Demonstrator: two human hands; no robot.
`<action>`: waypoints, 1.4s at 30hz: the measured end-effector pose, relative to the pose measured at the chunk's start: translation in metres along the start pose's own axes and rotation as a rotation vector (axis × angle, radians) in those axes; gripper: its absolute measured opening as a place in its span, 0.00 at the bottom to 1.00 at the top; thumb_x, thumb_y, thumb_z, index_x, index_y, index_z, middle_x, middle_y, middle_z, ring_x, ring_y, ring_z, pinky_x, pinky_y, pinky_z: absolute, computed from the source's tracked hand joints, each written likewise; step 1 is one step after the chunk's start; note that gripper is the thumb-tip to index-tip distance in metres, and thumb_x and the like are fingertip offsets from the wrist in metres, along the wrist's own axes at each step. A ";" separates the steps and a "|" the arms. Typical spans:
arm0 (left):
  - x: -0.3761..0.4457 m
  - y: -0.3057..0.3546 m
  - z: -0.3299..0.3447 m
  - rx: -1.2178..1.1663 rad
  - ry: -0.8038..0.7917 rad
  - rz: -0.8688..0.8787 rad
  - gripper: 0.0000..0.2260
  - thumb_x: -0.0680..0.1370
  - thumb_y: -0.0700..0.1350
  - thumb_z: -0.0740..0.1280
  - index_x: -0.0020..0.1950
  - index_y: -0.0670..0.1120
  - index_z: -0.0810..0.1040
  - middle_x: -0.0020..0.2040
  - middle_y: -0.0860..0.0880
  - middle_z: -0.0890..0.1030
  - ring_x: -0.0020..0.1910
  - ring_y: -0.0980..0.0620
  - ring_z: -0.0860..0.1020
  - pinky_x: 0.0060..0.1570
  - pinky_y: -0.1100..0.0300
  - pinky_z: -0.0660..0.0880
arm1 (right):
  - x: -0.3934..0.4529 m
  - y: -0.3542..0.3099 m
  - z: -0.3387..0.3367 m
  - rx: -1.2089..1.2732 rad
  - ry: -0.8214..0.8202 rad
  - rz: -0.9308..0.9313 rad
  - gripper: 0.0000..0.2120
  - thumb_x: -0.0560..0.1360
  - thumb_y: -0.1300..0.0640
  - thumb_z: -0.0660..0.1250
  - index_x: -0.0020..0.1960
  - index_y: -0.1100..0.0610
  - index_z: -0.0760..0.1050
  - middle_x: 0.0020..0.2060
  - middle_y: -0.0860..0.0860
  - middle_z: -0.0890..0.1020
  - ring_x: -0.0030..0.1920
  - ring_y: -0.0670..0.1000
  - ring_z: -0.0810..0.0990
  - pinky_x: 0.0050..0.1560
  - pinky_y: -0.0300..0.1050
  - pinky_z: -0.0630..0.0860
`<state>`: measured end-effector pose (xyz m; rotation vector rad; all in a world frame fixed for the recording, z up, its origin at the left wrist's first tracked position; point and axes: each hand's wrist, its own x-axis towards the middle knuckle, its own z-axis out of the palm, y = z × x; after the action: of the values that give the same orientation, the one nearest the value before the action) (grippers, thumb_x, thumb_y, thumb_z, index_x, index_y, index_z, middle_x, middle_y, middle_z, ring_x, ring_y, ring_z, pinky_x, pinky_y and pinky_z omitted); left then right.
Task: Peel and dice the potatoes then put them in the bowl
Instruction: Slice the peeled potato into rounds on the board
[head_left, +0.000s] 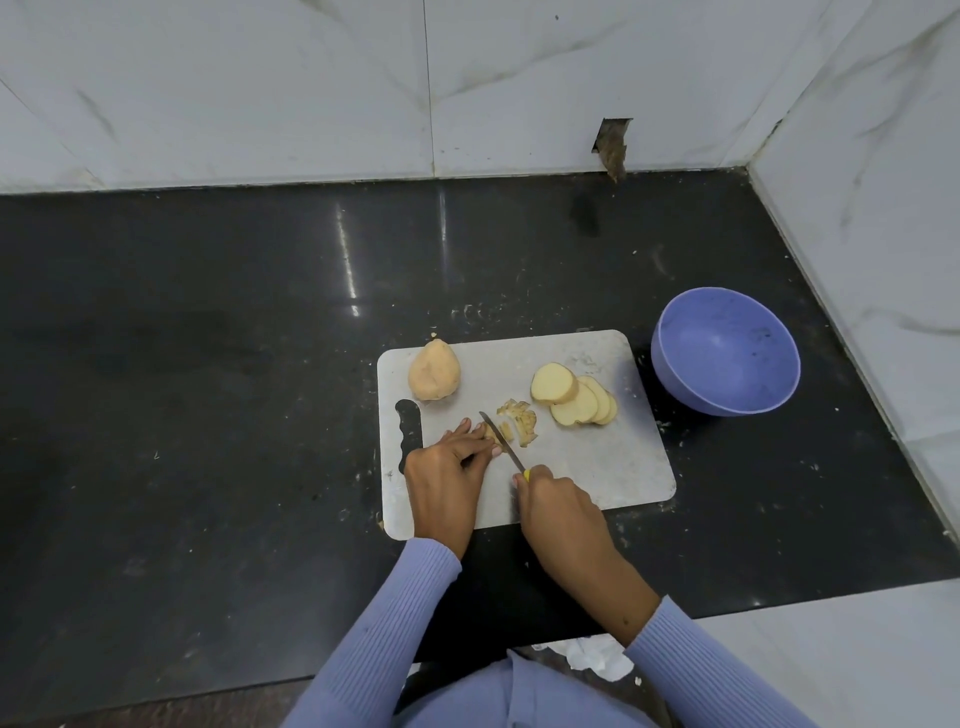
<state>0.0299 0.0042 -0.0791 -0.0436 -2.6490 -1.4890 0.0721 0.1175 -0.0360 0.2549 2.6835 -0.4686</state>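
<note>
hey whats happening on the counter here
A person is dicing potato on a white cutting board. The right hand holds a knife and the left hand pins down the piece being cut, with a few cut strips beside the blade. A fan of slices and one whole peeled potato wait on the board. The purple bowl to the right looks empty.

Bare counter (208, 364) left of board (597, 467)

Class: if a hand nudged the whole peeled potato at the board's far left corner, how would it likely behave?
The whole potato is rounded and tapered, so it would probably rock or roll unevenly. Peeled, it is likely slippery. It looks solid, so likely stiff and fairly heavy for its size.
</note>
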 end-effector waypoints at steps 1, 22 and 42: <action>0.000 0.001 0.000 0.004 -0.001 -0.003 0.09 0.65 0.32 0.77 0.43 0.40 0.85 0.45 0.44 0.84 0.51 0.51 0.81 0.59 0.78 0.65 | -0.004 0.003 0.002 -0.018 -0.004 -0.002 0.18 0.84 0.49 0.46 0.56 0.60 0.68 0.51 0.57 0.79 0.51 0.56 0.79 0.45 0.46 0.70; -0.011 -0.006 0.000 0.158 0.051 0.035 0.07 0.70 0.39 0.76 0.47 0.44 0.85 0.59 0.44 0.80 0.64 0.47 0.75 0.67 0.55 0.64 | -0.016 0.011 -0.002 0.120 0.095 -0.050 0.20 0.83 0.46 0.47 0.51 0.58 0.71 0.42 0.55 0.80 0.43 0.55 0.79 0.43 0.47 0.73; -0.003 -0.002 -0.001 0.295 0.148 -0.035 0.05 0.66 0.47 0.79 0.39 0.51 0.86 0.51 0.48 0.77 0.55 0.51 0.67 0.51 0.62 0.54 | 0.000 0.006 0.002 0.050 0.037 -0.068 0.20 0.83 0.46 0.46 0.54 0.58 0.70 0.44 0.55 0.80 0.45 0.54 0.79 0.45 0.47 0.74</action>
<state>0.0330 0.0026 -0.0810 0.1318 -2.7271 -1.0494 0.0742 0.1227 -0.0400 0.1893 2.7255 -0.5575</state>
